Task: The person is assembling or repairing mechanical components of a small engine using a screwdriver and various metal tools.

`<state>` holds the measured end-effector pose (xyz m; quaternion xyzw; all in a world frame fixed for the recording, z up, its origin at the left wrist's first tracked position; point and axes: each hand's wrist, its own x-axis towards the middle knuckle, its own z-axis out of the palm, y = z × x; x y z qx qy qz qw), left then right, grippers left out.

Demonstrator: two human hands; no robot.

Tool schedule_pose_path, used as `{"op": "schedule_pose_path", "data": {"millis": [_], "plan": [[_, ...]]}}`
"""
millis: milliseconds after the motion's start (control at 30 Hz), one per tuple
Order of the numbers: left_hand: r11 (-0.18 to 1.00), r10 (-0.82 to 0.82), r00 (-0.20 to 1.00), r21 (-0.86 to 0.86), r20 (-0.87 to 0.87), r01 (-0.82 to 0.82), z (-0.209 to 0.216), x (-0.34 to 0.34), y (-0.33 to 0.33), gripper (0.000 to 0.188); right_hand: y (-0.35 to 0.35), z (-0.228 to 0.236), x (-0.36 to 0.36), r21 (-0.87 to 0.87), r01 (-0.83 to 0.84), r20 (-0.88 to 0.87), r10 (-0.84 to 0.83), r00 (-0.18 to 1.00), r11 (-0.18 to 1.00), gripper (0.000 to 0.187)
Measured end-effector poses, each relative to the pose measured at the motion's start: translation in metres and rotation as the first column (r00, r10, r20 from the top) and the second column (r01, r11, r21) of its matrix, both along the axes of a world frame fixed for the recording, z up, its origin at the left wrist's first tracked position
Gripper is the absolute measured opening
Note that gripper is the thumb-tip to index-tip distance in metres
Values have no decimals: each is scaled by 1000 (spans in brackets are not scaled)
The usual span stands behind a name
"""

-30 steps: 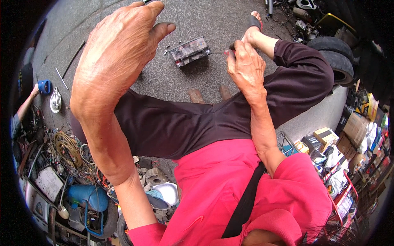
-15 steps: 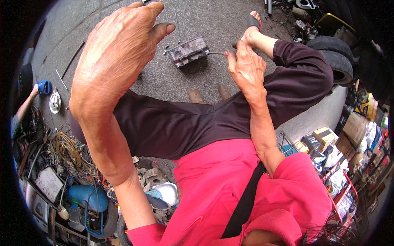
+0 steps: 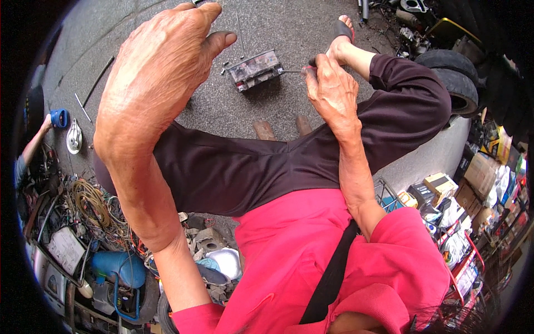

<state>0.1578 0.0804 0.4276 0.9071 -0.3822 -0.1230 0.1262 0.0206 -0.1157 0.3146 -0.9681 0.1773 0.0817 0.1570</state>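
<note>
My right grip (image 3: pixel 334 83) was curled snugly around the handle of a screwdriver (image 3: pixel 292 70), a bit of red showing by my thumb. Its thin metal shaft ran straight to the right end of the box (image 3: pixel 255 69); I could not tell whether the tip went in. The box, dark, hard and oblong, with a cloudy, grimy upper face and sharp edges, sat slightly askew on the ground (image 3: pixel 214 114), which was grey and coarsely grained. My left grip (image 3: pixel 158 69) hung high and large in view, skin creased, thumb apart from the bent fingers; the fingertips ran to the upper edge, so I cannot tell whether they held anything. A slender straight rod (image 3: pixel 239 33) lay beyond the box, and two flat brown blocks (image 3: pixel 265 131) poked out by my smooth dark trousers (image 3: pixel 250 167). To the right stood round, black rubber tyres (image 3: pixel 459 89); to the left, looped tan hose (image 3: pixel 92 203) lay near a rounded blue tank (image 3: pixel 119 267).
</note>
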Motion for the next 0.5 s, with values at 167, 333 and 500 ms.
{"op": "schedule_pose_path", "data": {"millis": [167,333,500], "plan": [[1000,-2,1000,7,-18,2,1,0,-1,38,-8,-6,0,-17,-125,250,126,960,992,18],[999,-35,999,-5,30,35,-3,0,1,39,3,5,4,6,-20,92,20,996,1000,20],[1000,-4,1000,27,7,4,2,0,-3,39,-2,-8,-3,5,-18,178,16,984,1000,20]]}}
